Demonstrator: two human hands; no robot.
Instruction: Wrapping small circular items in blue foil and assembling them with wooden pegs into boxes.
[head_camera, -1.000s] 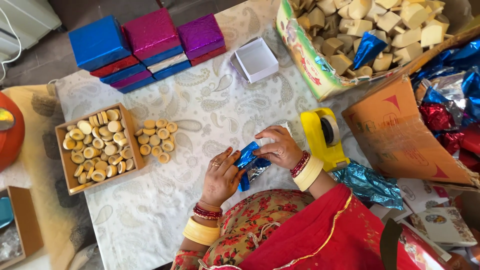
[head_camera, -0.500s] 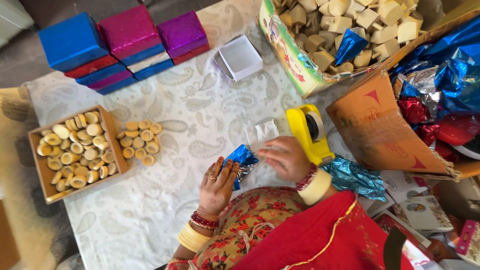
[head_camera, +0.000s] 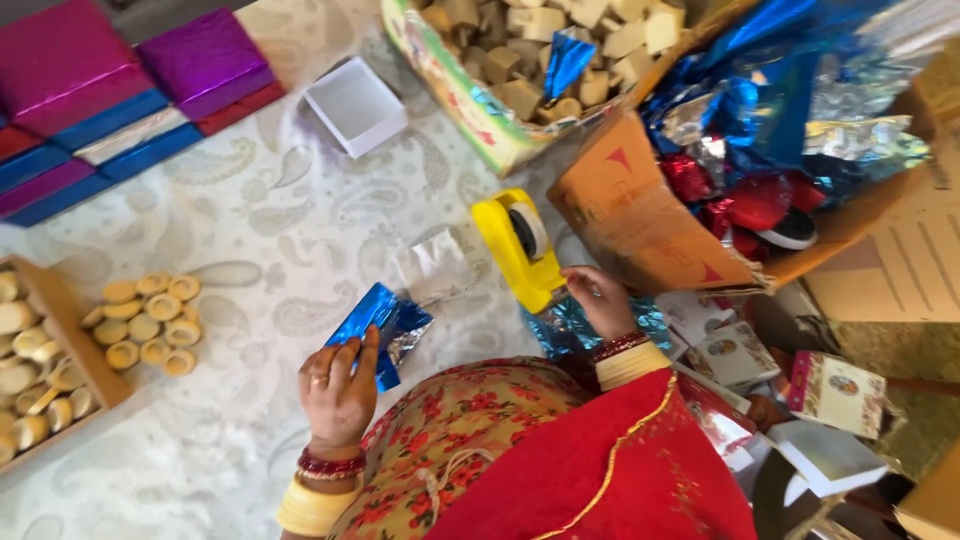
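Note:
My left hand (head_camera: 338, 388) grips a small packet wrapped in shiny blue foil (head_camera: 378, 327), held low over the patterned white cloth (head_camera: 250, 240). My right hand (head_camera: 600, 300) has reached to the right and its fingers touch the lower end of a yellow tape dispenser (head_camera: 520, 248) standing on the cloth. A loose piece of silver foil (head_camera: 432, 268) lies between the two hands, just left of the dispenser.
A small open white box (head_camera: 355, 105) sits at the back. Pink, purple and blue boxes (head_camera: 120, 90) are stacked at top left. Round yellow sweets (head_camera: 150, 320) lie beside a wooden tray (head_camera: 75, 345). Cartons of tan blocks (head_camera: 540, 60) and foil sheets (head_camera: 780, 110) stand right.
My right hand let go of the blue packet and moved right to the tape dispenser. The left hand keeps the packet. The camera view shifted rightward.

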